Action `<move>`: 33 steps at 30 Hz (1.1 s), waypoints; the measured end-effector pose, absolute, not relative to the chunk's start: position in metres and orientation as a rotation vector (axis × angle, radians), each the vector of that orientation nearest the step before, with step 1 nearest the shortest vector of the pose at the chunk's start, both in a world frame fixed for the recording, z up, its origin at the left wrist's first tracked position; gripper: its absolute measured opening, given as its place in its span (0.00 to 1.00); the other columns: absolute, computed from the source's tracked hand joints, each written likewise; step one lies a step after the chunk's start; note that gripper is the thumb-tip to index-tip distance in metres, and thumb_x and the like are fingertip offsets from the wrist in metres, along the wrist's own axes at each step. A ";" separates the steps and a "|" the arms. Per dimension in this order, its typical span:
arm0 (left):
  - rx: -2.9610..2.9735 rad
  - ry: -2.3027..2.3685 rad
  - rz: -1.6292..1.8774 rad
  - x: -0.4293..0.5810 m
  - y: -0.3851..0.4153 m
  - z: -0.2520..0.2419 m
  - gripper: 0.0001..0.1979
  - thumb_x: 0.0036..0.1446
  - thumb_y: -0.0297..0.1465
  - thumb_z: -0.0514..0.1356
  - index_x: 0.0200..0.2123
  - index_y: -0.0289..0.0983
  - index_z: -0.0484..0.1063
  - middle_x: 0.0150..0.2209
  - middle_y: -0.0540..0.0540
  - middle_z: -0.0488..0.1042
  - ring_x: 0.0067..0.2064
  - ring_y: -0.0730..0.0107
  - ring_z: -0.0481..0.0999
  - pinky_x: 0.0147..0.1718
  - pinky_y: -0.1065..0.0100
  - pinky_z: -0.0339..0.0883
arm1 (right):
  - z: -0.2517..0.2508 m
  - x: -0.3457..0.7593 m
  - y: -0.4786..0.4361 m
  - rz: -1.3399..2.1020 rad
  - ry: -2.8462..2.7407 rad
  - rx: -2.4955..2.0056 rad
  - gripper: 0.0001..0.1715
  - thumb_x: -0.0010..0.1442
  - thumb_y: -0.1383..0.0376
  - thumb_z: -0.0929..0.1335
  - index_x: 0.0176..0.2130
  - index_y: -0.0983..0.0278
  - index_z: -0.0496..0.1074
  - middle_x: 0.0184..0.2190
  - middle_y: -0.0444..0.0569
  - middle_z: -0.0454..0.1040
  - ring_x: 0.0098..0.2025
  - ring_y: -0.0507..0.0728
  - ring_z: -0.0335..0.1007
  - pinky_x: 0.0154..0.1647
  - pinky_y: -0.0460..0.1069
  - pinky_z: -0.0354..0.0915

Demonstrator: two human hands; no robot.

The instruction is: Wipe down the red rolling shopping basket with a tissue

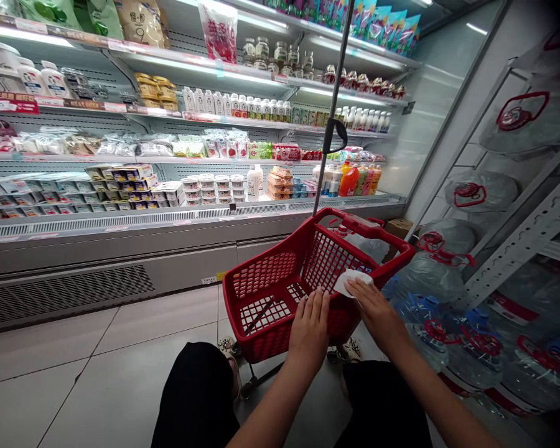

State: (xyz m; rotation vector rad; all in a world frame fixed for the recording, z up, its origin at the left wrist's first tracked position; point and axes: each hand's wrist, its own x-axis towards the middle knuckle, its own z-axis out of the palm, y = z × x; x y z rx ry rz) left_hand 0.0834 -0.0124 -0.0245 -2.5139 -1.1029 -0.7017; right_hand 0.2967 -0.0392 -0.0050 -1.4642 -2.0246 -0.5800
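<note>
In front of my knees stands a small red plastic shopping cart [261,267] with lattice walls and a thick rim. My left hand [309,330] rests on its near rim, fingers together and hooked over the edge; the thumb is hidden. A white tissue [353,280] lies under the fingers of my right hand [376,305], which presses it on the rim near the handle [366,227]. A dark pole with a black loop [335,137] rises from the cart's far side. No goods show in the basket.
Behind the cart runs a refrigerated shelf [205,214] with milk bottles [254,182], tubs [214,186] and orange juice bottles [350,180]. Large water jugs [476,348] with red handles crowd the right on a metal rack [522,236]. Pale tiles [135,361] cover the floor.
</note>
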 end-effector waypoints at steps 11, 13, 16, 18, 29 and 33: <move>-2.524 -1.076 -0.686 0.047 -0.018 -0.022 0.37 0.64 0.28 0.53 0.75 0.38 0.49 0.76 0.46 0.49 0.74 0.57 0.55 0.71 0.52 0.52 | -0.013 0.287 -0.040 -0.519 -1.996 -1.447 0.33 0.74 0.69 0.56 0.74 0.56 0.53 0.69 0.48 0.65 0.72 0.59 0.59 0.73 0.63 0.58; -2.506 -1.109 -0.685 0.037 -0.023 -0.024 0.39 0.62 0.26 0.54 0.76 0.40 0.48 0.76 0.48 0.49 0.74 0.55 0.54 0.71 0.51 0.53 | -0.012 0.288 -0.038 -0.532 -1.920 -1.476 0.33 0.74 0.67 0.57 0.74 0.56 0.53 0.69 0.49 0.66 0.72 0.60 0.59 0.72 0.64 0.58; -2.507 -1.146 -0.678 0.034 -0.028 -0.025 0.38 0.62 0.26 0.54 0.75 0.38 0.50 0.75 0.45 0.51 0.74 0.55 0.56 0.70 0.51 0.55 | -0.019 0.264 -0.038 -0.526 -1.926 -1.453 0.35 0.74 0.69 0.57 0.75 0.56 0.50 0.69 0.49 0.65 0.71 0.60 0.59 0.72 0.63 0.59; -2.518 -1.164 -0.675 0.035 -0.029 -0.025 0.35 0.63 0.27 0.54 0.73 0.35 0.55 0.74 0.43 0.57 0.73 0.55 0.57 0.70 0.51 0.54 | -0.027 0.241 -0.040 -0.489 -2.002 -1.401 0.37 0.72 0.71 0.56 0.76 0.56 0.48 0.70 0.48 0.64 0.72 0.58 0.58 0.72 0.62 0.59; -2.519 -1.093 -0.672 0.032 -0.028 -0.025 0.35 0.64 0.26 0.52 0.74 0.31 0.52 0.75 0.39 0.51 0.74 0.55 0.55 0.72 0.53 0.50 | -0.019 0.270 -0.042 -0.513 -1.886 -1.466 0.35 0.74 0.68 0.58 0.75 0.55 0.51 0.69 0.49 0.66 0.71 0.60 0.60 0.73 0.64 0.57; -2.562 -1.096 -0.680 0.032 -0.026 -0.025 0.35 0.63 0.26 0.53 0.73 0.31 0.55 0.75 0.39 0.51 0.75 0.55 0.53 0.72 0.54 0.48 | -0.028 0.242 -0.044 -0.462 -2.028 -1.386 0.37 0.72 0.71 0.56 0.75 0.55 0.49 0.70 0.47 0.64 0.72 0.58 0.57 0.72 0.61 0.60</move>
